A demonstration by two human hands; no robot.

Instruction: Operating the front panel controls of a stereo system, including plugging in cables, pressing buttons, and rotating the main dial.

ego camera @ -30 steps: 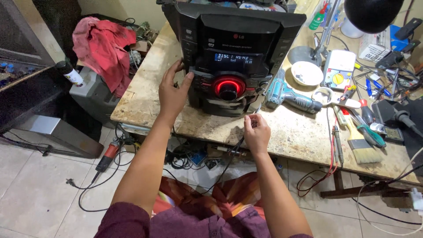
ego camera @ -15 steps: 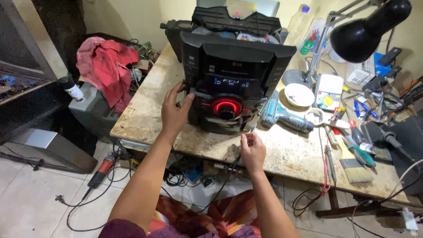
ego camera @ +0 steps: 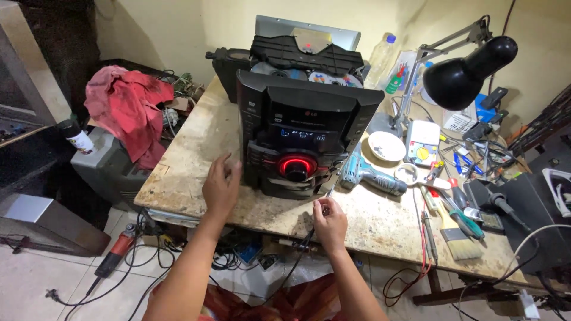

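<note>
Resting on worn worktop [ego camera: 196, 160], stereo [ego camera: 300, 139], cluttered, seemingly workshop.

workbench [ego camera: 196, 160] | on it: stereo unit [ego camera: 300, 139], cordless drill [ego camera: 372, 175], paintbrush [ego camera: 461, 241], white bowl [ego camera: 385, 146]

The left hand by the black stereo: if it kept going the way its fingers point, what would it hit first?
Most likely the stereo itself: the left hand points at its lower left front corner, close by, though depth is unclear.

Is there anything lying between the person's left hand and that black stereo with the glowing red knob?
Nothing visible does. The left hand is right at the lower left corner of the black stereo, with only bare worktable beside it. The right hand pinches a thin wire just in front of the unit.
</note>
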